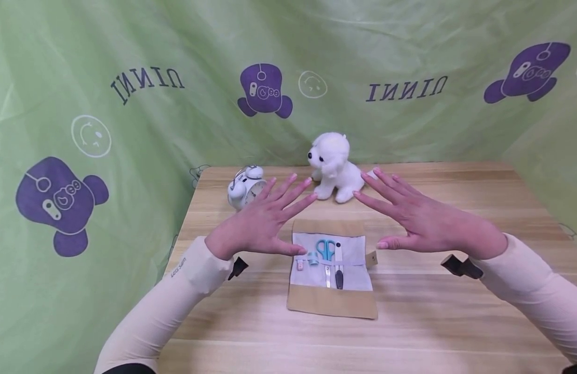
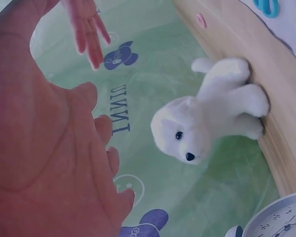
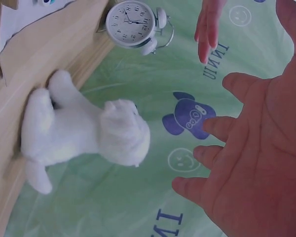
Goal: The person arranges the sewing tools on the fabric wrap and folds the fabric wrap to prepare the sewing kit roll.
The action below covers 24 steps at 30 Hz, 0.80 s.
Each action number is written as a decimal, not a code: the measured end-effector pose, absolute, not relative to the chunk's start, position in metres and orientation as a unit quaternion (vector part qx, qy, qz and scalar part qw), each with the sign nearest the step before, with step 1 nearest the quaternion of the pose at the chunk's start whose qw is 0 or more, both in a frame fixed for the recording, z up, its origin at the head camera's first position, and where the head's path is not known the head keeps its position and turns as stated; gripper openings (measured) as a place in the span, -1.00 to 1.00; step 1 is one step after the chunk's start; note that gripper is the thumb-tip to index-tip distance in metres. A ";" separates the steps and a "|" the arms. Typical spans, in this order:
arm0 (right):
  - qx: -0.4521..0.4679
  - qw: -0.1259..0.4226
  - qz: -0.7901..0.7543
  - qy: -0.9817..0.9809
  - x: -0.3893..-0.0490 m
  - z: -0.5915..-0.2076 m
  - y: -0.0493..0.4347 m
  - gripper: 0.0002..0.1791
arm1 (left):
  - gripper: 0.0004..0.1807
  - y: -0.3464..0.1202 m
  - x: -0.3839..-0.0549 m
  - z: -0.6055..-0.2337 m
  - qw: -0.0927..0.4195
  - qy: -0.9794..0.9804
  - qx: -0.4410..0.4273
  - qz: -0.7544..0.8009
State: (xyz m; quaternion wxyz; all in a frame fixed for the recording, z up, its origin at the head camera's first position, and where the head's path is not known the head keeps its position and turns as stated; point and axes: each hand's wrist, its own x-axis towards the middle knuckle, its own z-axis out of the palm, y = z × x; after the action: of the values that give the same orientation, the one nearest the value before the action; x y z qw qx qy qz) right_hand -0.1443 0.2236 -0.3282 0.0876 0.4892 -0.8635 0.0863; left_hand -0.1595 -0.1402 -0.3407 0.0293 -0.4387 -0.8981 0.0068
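Both hands are held up with fingers spread and hold nothing. My left hand (image 1: 260,223) is over the left side, its fingers overlapping the white alarm clock (image 1: 243,191) in the head view. Opposite it, my right hand (image 1: 424,221) has its fingertips near the white plush dog (image 1: 334,166). Between and below the hands lies an unfolded tan pouch (image 1: 332,302) with a pale lining. A strap in it holds teal-handled scissors (image 1: 325,250), a slim tool with a black handle (image 1: 339,279), a small teal item (image 1: 313,258) and a small pink-and-white item (image 1: 299,265).
The wooden table (image 1: 456,322) meets a green printed curtain (image 1: 213,130) at the back and sides. A small pink round thing (image 2: 201,19) lies on the table near the dog in the left wrist view. Black wrist mounts (image 1: 461,266) stick out from the sleeves.
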 end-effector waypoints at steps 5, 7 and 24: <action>0.491 0.087 0.092 -0.862 -0.144 -0.326 0.225 0.02 | 0.18 -0.139 -0.158 -0.337 0.029 -0.896 -0.443 0.002; 0.489 0.085 0.090 -0.863 -0.144 -0.326 0.225 0.02 | 0.18 -0.139 -0.158 -0.336 0.031 -0.896 -0.442 0.002; 0.555 -0.015 0.060 -0.830 -0.080 -0.437 0.152 -0.07 | -0.05 -0.097 -0.202 -0.433 -0.150 -0.865 -0.478 -0.022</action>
State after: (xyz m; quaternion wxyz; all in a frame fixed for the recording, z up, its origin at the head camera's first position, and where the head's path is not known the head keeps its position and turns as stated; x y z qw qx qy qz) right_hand -0.0803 0.1517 -0.4371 -0.0147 0.5548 -0.8297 0.0597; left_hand -0.2025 -0.0968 -0.4330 -0.1500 -0.4782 -0.8651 -0.0221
